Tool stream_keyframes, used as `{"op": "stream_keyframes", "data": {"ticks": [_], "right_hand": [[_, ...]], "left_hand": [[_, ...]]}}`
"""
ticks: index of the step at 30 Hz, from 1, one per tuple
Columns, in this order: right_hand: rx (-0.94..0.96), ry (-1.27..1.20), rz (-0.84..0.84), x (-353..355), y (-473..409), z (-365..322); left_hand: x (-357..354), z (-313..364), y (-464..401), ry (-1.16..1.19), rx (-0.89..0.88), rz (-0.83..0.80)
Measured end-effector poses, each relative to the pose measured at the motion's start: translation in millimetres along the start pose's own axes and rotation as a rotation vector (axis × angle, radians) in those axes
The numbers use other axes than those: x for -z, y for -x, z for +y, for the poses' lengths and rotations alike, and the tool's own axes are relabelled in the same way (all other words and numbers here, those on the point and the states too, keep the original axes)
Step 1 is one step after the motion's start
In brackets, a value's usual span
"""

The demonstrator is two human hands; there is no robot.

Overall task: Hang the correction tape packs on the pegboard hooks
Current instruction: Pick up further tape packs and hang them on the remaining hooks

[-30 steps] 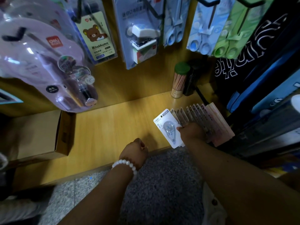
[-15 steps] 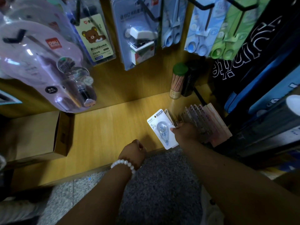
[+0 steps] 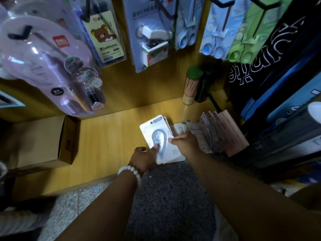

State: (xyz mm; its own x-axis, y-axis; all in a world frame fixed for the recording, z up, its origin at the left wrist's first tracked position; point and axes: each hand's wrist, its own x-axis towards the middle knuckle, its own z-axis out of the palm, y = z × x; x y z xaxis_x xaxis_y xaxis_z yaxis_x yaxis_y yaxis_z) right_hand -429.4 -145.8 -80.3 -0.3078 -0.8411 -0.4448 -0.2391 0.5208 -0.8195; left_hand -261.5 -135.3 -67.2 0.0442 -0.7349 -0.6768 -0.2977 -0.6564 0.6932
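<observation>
A white correction tape pack (image 3: 152, 134) with a clear blister lies low over the wooden shelf (image 3: 111, 134). My right hand (image 3: 186, 144) pinches its right edge. My left hand (image 3: 143, 157), with a white bead bracelet at the wrist, grips the pack's lower left part, thumb on the blister. Behind my right hand, a fanned row of several more packs (image 3: 217, 131) leans on the shelf. Black pegboard hooks (image 3: 166, 13) stick out of the wooden wall above, loaded with other goods.
A cardboard box (image 3: 40, 141) sits on the shelf at the left. A green-lidded tube of pencils (image 3: 192, 84) stands at the back. Hanging pen sets, a stapler pack (image 3: 151, 37) and scissors packs (image 3: 217, 32) crowd the wall. Dark bags (image 3: 278, 66) fill the right.
My right hand has drawn the front pack left and away from the row. My left hand has come up from the shelf edge and taken hold of the pack's lower part.
</observation>
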Motion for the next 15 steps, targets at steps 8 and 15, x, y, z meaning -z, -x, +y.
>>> {"op": "stream_keyframes", "data": {"ticks": [8,15], "right_hand": [[-0.164,-0.213,-0.317,-9,13,3],[-0.15,-0.177,-0.321,-22,11,7]], "left_hand": [[13,-16,-1,0.529,0.05,-0.219],[17,-29,-13,0.757,0.168,-0.179]]}}
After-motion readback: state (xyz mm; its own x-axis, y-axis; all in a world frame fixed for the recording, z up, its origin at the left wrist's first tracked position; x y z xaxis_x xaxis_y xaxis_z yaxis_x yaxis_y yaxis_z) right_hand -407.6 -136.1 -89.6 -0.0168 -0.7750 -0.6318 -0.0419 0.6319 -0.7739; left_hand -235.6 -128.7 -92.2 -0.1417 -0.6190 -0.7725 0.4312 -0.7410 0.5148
